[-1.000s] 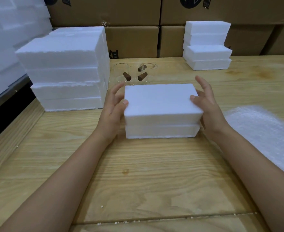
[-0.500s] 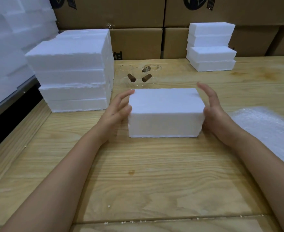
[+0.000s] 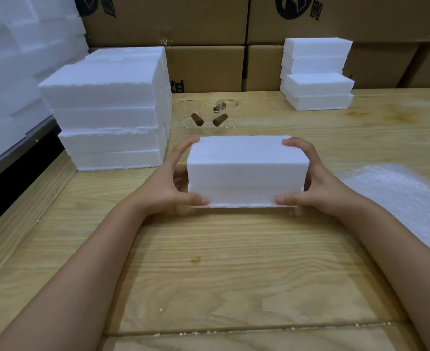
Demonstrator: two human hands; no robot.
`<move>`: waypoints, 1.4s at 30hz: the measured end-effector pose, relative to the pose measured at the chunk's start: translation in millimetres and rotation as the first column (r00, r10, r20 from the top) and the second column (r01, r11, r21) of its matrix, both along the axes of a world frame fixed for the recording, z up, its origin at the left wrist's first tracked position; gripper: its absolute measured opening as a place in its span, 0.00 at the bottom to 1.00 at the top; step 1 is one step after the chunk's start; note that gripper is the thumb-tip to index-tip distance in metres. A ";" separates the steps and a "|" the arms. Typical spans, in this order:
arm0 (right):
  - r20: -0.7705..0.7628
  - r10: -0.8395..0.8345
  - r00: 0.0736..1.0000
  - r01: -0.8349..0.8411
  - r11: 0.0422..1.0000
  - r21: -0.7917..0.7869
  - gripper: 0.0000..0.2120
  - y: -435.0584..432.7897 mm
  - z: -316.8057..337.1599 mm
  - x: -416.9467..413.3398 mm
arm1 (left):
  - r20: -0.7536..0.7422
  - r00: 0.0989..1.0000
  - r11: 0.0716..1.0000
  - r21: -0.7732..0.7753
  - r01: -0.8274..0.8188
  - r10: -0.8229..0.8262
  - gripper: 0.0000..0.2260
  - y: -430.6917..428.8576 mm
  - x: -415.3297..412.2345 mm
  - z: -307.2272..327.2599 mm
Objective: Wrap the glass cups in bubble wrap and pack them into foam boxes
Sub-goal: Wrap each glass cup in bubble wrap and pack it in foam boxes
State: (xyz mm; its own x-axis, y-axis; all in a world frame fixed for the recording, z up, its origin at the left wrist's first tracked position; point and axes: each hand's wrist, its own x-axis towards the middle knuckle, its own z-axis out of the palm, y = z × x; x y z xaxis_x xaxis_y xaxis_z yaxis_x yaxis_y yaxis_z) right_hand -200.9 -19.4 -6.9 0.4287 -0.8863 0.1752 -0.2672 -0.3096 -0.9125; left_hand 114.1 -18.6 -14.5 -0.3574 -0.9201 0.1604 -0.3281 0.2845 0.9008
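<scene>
Centre of pale wooden worktop (image 3: 221, 274): white rectangular foam box (image 3: 246, 171), gripped between left hand (image 3: 168, 188) and right hand (image 3: 317, 183) at its ends; just behind it: clear glass cups (image 3: 208, 117); left rear: tall stack of white foam boxes (image 3: 107, 110); right rear: smaller stack of white foam boxes (image 3: 315, 74); right edge: clear bubble wrap sheet (image 3: 398, 198); behind worktop: brown cardboard cartons (image 3: 208, 67).

This looks like a packing room in a warehouse. Brown cardboard cartons (image 3: 203, 21) with printed logos are stacked like a wall behind my plain wooden counter (image 3: 221, 262). White foam boxes (image 3: 107, 110) stand on it in piles, a tall one at the left and a smaller one far right. A sheet of bubble wrap (image 3: 406, 198) lies at the right, clear glass cups (image 3: 208, 115) stand at the back, and foam crumbs (image 3: 196, 333) dot the boards.
</scene>
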 end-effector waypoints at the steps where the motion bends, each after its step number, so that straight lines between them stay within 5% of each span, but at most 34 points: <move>1: 0.020 -0.010 1.000 0.010 1.000 -0.001 0.43 0.6 3.9 1.2 | -0.020 1.000 1.000 0.002 0.000 0.000 0.47 -0.2 0.2 1.1; 6: 0.113 0.006 0.994 -0.015 0.997 0.078 0.36 0.9 15.6 3.8 | -0.089 0.996 1.000 0.006 0.011 -0.010 0.41 -3.8 -1.5 4.2; 15: 0.159 0.031 0.987 -0.057 0.986 0.160 0.40 1.2 17.7 5.3 | -0.106 0.994 0.998 0.051 0.021 -0.016 0.40 -4.8 -2.5 3.6; 19: 0.111 0.031 0.993 -0.042 0.994 0.106 0.37 4.4 19.1 5.5 | -0.100 0.994 0.997 0.046 0.055 -0.051 0.37 -1.3 -3.1 7.3; 24: 0.037 -0.015 0.999 0.017 0.999 -0.049 0.39 12.8 14.9 16.6 | -0.048 0.998 0.995 0.092 0.031 -0.027 0.44 6.9 11.2 17.6; 35: -0.139 0.103 0.985 -0.119 0.986 -0.114 0.43 16.8 -13.3 109.2 | 0.121 0.965 0.971 0.020 -0.237 0.233 0.46 73.0 101.0 10.2; 42: -0.277 -0.027 0.960 -0.056 0.956 -0.289 0.42 2.1 -14.8 175.0 | 0.221 0.898 0.923 -0.026 -0.385 0.381 0.47 77.0 152.1 18.8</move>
